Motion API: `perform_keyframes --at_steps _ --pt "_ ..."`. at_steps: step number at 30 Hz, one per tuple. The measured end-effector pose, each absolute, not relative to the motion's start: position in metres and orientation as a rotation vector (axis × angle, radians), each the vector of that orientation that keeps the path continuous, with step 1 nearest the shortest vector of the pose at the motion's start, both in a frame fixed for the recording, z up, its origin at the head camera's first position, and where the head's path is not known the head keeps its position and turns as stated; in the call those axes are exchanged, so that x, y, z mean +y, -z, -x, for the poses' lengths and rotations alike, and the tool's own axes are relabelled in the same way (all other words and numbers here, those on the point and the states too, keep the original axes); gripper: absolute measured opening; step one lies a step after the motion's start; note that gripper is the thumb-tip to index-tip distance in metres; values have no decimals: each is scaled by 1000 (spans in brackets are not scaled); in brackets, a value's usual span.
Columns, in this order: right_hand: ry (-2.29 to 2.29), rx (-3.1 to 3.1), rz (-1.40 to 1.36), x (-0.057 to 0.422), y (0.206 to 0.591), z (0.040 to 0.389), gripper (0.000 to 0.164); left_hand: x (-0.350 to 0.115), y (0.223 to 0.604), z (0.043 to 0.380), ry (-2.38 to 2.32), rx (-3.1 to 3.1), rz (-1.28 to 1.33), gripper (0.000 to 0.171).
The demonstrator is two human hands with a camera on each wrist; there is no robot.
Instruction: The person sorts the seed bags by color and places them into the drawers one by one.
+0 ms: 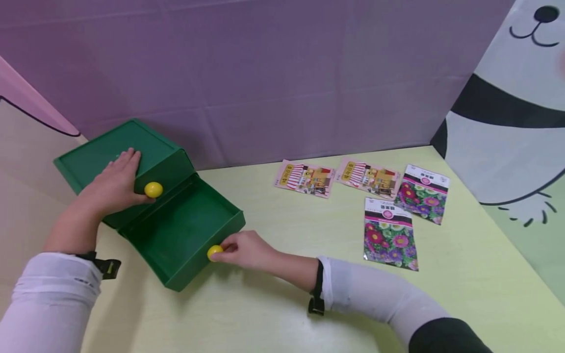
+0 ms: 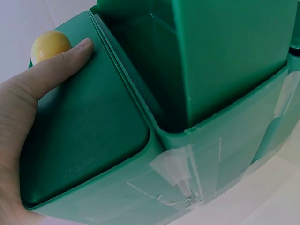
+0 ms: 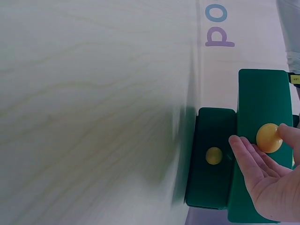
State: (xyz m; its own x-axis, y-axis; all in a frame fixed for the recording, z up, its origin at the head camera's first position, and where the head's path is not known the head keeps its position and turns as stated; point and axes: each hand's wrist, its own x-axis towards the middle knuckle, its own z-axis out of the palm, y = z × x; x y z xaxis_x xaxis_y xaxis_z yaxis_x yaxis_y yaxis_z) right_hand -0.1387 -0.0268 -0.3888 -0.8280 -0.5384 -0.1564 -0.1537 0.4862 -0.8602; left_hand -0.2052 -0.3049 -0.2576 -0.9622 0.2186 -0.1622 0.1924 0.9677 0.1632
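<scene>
A green drawer box (image 1: 106, 149) stands tilted away at the left, with a green drawer (image 1: 181, 233) pulled out and its bare bottom showing. My left hand (image 1: 112, 186) rests on the box top with fingers straight. Its thumb (image 2: 63, 63) lies along the closed front, beside a yellow knob (image 1: 153, 189). With thumb and fingertips my right hand (image 1: 251, 249) pinches the yellow knob (image 1: 214, 253) on the pulled-out drawer's front. In the right wrist view this pinched knob (image 3: 269, 138) appears close up, the other knob (image 3: 214, 155) farther off.
Two pink packets (image 1: 304, 178) (image 1: 369, 177) lie near the back of the pale table (image 1: 265, 304). To their right are two flower-picture packets (image 1: 390, 234) (image 1: 423, 194), one overlapping the other. A purple cloth wall (image 1: 273, 78) rises behind the table.
</scene>
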Motion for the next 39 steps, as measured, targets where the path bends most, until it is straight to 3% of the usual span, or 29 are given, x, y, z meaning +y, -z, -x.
perform_keyframes --at_steps 8,16,29,39 --pt "1137 2339 727 -23 389 142 34 -305 258 204 -217 2940 -316 111" --pt "821 2312 876 11 373 164 48 -306 258 203 -212 2940 -319 111" --pt "603 2805 543 102 361 259 79 -304 257 204 -218 2945 -328 111" --pt "450 2820 402 135 389 308 84 -305 256 206 -203 2949 -332 111"
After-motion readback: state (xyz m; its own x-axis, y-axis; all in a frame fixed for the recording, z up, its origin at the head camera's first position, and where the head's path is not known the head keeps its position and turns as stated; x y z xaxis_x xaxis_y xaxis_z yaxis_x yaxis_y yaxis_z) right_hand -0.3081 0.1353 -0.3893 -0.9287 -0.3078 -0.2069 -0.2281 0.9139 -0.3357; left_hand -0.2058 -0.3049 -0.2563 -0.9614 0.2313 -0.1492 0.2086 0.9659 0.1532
